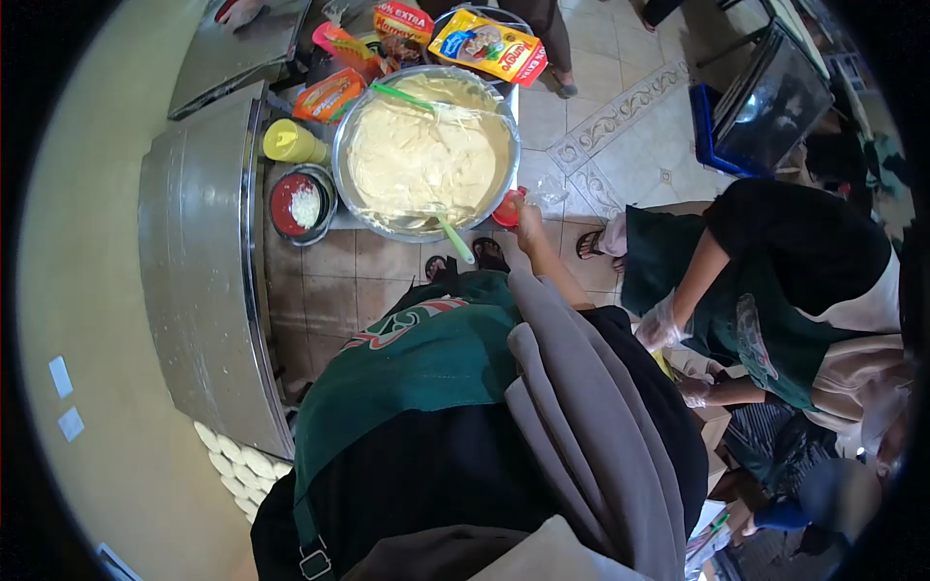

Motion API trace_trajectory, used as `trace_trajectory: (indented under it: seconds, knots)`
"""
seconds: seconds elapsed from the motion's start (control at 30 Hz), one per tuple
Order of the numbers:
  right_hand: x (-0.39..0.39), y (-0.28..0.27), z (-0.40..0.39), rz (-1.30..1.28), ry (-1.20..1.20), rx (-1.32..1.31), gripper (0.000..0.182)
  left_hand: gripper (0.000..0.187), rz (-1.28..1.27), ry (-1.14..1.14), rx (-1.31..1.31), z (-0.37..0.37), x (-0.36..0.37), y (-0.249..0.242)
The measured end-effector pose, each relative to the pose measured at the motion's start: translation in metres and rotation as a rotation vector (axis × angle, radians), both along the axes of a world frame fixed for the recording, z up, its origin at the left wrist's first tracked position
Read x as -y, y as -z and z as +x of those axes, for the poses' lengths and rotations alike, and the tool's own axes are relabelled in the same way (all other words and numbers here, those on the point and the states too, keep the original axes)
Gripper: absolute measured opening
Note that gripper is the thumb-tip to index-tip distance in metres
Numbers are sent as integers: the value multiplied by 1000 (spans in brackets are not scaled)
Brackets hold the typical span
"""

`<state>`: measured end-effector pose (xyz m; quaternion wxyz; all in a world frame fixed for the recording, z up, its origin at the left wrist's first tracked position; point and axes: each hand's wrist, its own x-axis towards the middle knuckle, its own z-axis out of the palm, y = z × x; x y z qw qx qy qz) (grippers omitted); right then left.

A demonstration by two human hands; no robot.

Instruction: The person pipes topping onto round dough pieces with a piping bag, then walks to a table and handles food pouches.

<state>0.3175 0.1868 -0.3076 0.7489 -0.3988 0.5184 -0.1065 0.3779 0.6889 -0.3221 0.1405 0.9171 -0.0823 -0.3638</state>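
Observation:
My right hand (529,229) reaches forward at the basin's right side, its fingers closed on a small red plastic object (508,209). The exact kind of that object I cannot make out. Beside it stands a large metal basin (339,184) holding thick, pale yellow batter (421,160). One green-handled tool (402,98) lies across the far part of the basin. A second tool with a light green handle (456,240) leans out over the near rim; its working end is in the batter. My left hand does not appear.
Left of the basin are a yellow-lidded container (291,142) and a red bowl with white bits (295,205). Mamayo packages (489,46) lie behind it. A steel counter (199,261) runs along the left. Close on my right, a co-worker bends with gloved hands (662,324).

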Motion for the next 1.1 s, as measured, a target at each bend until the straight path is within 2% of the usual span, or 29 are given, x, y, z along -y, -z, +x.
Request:
trace_trajectory:
  seconds: [0.13,0.23,0.43,0.53,0.63,0.77,0.93,1.03,1.07,1.1]
  knots:
    - [-6,-19,-17,-12,31,96,58,35,-1,44,6,24,-1,4]
    - [-4,-9,-24,-43,91,-13,53,37,2,70,7,41,0,6]
    - [-2,-2,-28,-13,234,13,55,40,12,94,3,65,-3,14]
    - [-3,-3,-32,-45,304,-86,55,42,17,103,4,76,-3,18]
    - [2,27,-51,-46,315,-339,49,44,22,122,7,90,-4,20]
    - [-2,32,-81,-86,320,-492,36,47,28,141,18,105,-4,23]
    - [8,39,-122,-82,272,-592,27,50,50,110,51,112,2,23]
    - [29,76,-162,-664,-233,-757,24,52,84,48,92,103,6,17]
    - [38,52,-154,-439,-81,-800,26,53,103,23,111,99,9,15]
    - [49,35,-153,-492,-143,-808,24,53,125,-7,135,95,13,11]
